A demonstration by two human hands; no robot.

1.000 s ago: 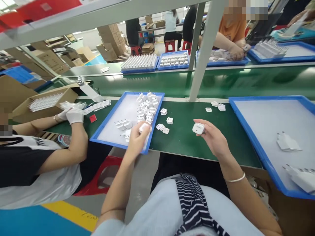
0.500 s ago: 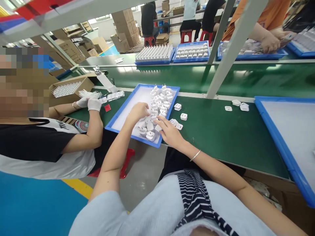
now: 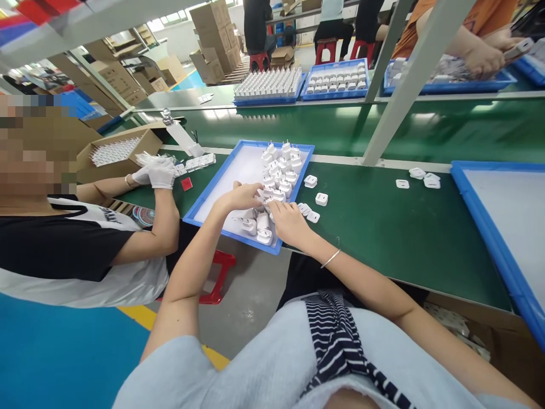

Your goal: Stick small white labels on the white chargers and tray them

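Note:
A blue-rimmed tray (image 3: 213, 177) with a white bottom lies on the green bench, its right side holding many white plug chargers (image 3: 281, 170). Toward the back they stand in rows, prongs up; nearer me, several chargers (image 3: 255, 222) lie jumbled. My left hand (image 3: 243, 196) reaches over the middle of the tray, fingers curled on a charger at the pile. Facing it from the right, my right hand (image 3: 290, 221) has its fingers bent and close together on a charger at the row's near end. The fingertips partly hide both chargers.
Loose white charger pieces (image 3: 313, 216) lie right of the tray, with more pieces (image 3: 431, 180) farther right. Another blue tray (image 3: 472, 199) is at the right edge. A slanted post (image 3: 395, 108) rises behind the bench. At left, a co-worker's gloved hands (image 3: 159, 172) work beside a carton (image 3: 147, 149).
My left hand has opened its thumb upward and shifted slightly over the pile. My right hand's fingers have drawn together and bent onto the chargers. The view has shifted slightly.

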